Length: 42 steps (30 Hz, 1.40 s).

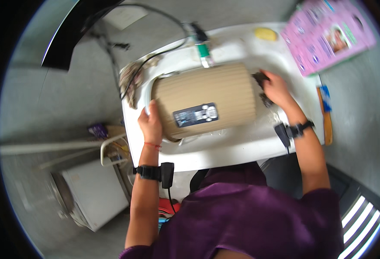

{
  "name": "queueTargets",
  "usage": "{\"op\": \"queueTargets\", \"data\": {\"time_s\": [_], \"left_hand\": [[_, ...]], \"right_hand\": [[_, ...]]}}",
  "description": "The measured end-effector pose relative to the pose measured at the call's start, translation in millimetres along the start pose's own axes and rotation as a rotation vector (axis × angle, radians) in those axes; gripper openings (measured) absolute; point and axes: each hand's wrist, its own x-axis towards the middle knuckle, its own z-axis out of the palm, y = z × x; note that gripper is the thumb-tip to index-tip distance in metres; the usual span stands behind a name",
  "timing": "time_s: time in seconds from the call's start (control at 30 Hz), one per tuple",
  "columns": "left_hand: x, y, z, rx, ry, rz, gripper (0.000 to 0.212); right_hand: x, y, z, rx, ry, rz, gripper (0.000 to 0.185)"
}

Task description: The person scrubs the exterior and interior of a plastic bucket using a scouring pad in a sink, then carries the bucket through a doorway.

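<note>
A beige ribbed bin (206, 87) lies on its side across a white washbasin (209, 158). A dark label (195, 115) bearing writing is stuck to its wall. My left hand (151, 124) grips the pale rim at its left end, thumb on the outer wall. Just off the bin's right end, my right hand (275, 89) pinches a dark, blurred scrubbing pad or rag (260, 79). Below those fingers shows a dark clump (266, 100); whether it belongs to the same piece, I cannot tell.
Behind the bin stands a small bottle with a green band (203, 50). A yellow soap bar or sponge (265, 34) sits on the back ledge. A pink package (329, 39) and a wooden-handled brush (325, 116) are at right. A crumpled cloth (131, 82) and black cable (157, 55) lie left.
</note>
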Motion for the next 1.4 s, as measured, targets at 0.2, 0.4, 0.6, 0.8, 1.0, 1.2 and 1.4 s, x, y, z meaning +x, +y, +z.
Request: {"op": "queueTargets", "data": {"time_s": [0.2,0.4,0.6,0.8,1.0,1.2,1.4], "left_hand": [[-14,8,14,-0.139,-0.078,-0.06,0.04],[-28,38,23,-0.281,-0.22,-0.163,0.042],[-27,30,21,-0.361,-0.284,-0.17,0.042],[-25,18,21,-0.326,-0.243,-0.135,0.046],[-28,1,44,-0.367,-0.232,-0.093,0.039],[-24,-3,30,-0.257,-0.207,-0.034,0.037],[-34,-9,16,-0.232,-0.294,0.048,0.042]], "right_hand": [[-68,-85,-14,0.392,-0.022,0.076,0.047],[-101,-103,-49,0.214,0.154,0.219,0.046],[-105,-124,-50,0.149,0.086,0.261,0.043],[-112,-122,-39,0.125,0.115,0.238,0.05],[-113,-113,-33,0.177,0.265,0.218,0.051],[-93,-83,-16,0.305,0.197,0.162,0.055],[-82,-50,-3,0.369,0.111,0.196,0.049]]}}
